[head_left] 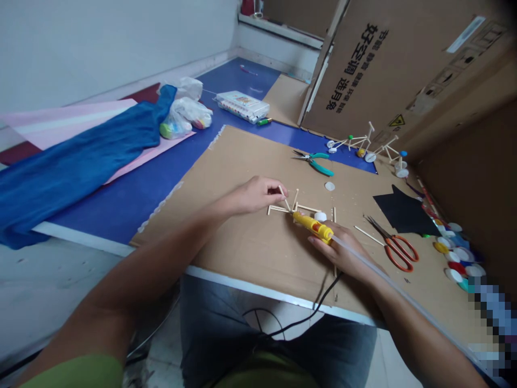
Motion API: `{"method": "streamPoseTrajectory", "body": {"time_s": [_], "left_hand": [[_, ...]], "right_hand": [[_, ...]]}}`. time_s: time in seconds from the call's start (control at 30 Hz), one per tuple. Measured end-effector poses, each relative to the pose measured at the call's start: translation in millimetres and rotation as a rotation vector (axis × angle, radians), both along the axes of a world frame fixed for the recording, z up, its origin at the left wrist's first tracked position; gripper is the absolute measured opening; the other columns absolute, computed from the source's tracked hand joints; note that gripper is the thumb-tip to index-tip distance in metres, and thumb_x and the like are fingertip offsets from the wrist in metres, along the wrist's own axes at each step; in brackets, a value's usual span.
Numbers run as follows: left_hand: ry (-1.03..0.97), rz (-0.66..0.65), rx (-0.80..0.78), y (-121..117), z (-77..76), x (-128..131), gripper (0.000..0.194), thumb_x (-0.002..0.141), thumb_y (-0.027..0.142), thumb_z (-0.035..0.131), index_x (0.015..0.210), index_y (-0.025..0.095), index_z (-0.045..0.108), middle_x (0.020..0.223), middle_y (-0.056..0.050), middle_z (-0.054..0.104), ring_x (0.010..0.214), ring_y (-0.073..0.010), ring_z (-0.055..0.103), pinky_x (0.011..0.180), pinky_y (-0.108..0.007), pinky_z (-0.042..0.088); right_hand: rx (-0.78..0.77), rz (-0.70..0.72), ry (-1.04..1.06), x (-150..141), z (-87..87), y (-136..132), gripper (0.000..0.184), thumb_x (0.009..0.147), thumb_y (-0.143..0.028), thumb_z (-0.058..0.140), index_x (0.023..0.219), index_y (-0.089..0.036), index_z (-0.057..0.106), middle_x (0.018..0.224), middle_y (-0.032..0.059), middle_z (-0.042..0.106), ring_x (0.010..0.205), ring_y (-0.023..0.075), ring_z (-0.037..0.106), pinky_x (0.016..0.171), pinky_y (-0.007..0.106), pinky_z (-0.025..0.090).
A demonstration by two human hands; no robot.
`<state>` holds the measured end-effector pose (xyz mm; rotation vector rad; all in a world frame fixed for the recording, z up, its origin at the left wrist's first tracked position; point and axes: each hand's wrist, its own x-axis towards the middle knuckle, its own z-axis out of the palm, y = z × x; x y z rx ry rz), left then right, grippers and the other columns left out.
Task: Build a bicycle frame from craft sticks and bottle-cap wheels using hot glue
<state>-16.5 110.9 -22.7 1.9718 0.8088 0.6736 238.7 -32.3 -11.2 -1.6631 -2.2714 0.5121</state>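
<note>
My left hand (256, 196) pinches an upright stick of a small frame of wooden sticks (293, 208), which rests on a cardboard sheet (242, 253). My right hand (339, 253) grips a yellow hot glue gun (314, 227), its nozzle at the frame's sticks. A long translucent glue stick (388, 285) runs from the gun toward the lower right. A white bottle cap (320, 216) sits against the frame, partly hidden by the gun.
Stick models with bottle-cap wheels (367, 145) stand at the far edge, beyond green-handled pliers (313, 163). Orange-handled scissors (398, 249), black paper (404, 214) and several bottle caps (456, 257) lie right. A cardboard box (363, 70) rises behind; blue cloth (81, 156) lies left.
</note>
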Motion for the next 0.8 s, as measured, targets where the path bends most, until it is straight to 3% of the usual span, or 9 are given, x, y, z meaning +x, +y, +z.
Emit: {"method": "streamPoseTrajectory", "body": {"time_s": [0.53,0.8], "left_hand": [[0.009,-0.010,0.028,1.6,-1.5,-0.6,0.021,0.089,0.029,0.062,0.097,0.017,0.076,0.093,-0.004,0.077,0.082,-0.0142,0.067,0.072,-0.024,0.049],[0.008,-0.017,0.024,1.4,-0.8,0.4,0.022,0.088,0.031,0.062,0.097,0.017,0.076,0.093,-0.004,0.077,0.082,-0.0144,0.067,0.070,-0.024,0.048]], "right_hand": [[-0.003,-0.065,0.079,3.0,5.6,0.0,0.029,0.097,-0.047,0.057,0.088,-0.020,0.062,0.081,0.0040,0.065,0.070,0.0201,0.059,0.067,0.033,0.045],[-0.269,-0.156,0.282,21.9,20.7,24.5,0.048,0.090,-0.063,0.061,0.101,-0.017,0.070,0.068,0.0016,0.064,0.056,0.0168,0.057,0.051,0.028,0.044]]}}
